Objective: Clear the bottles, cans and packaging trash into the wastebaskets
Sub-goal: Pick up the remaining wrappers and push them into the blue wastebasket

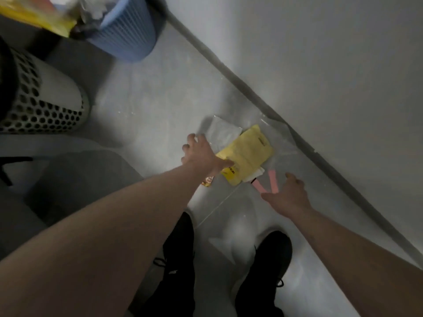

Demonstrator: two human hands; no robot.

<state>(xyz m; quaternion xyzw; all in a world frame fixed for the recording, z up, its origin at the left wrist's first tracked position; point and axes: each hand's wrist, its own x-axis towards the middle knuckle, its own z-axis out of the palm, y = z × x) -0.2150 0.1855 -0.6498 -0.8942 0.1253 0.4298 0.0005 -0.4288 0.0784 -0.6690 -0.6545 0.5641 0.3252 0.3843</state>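
A yellow plastic bag [248, 154] lies flat on the grey floor by the wall, over a clear plastic sheet [231, 200] and beside a white wrapper [223, 131]. Two pink strips [273, 183] and a small white paper [254, 176] lie at its near end; a small printed wrapper [207, 180] peeks out under my left wrist. My left hand [201, 152] reaches down with fingers spread, its thumb touching the yellow bag's near left edge. My right hand [289, 193] hovers open just right of the pink strips, holding nothing.
A blue ribbed wastebasket [130, 35] full of crumpled trash stands at the top left, with yellow packaging [34, 17] beside it. A white perforated wastebasket [43, 99] stands at the left. The wall's baseboard [297, 136] runs diagonally on the right. My black shoes [263, 275] are below.
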